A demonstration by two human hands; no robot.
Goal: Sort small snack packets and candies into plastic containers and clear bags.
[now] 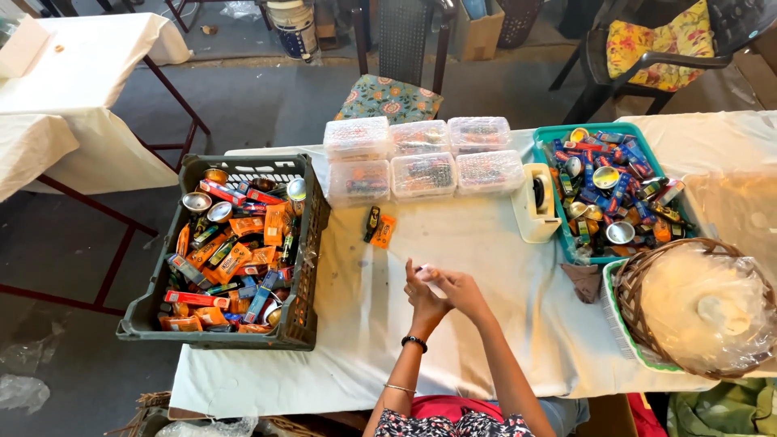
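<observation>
Both hands [441, 290] meet between dark crate [303, 243] and teal tray [558, 243].

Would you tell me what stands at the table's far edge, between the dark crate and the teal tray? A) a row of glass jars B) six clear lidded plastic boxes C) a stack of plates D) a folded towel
B: six clear lidded plastic boxes sit in two rows of three on the white-covered table, between the dark crate and the teal tray.
</observation>
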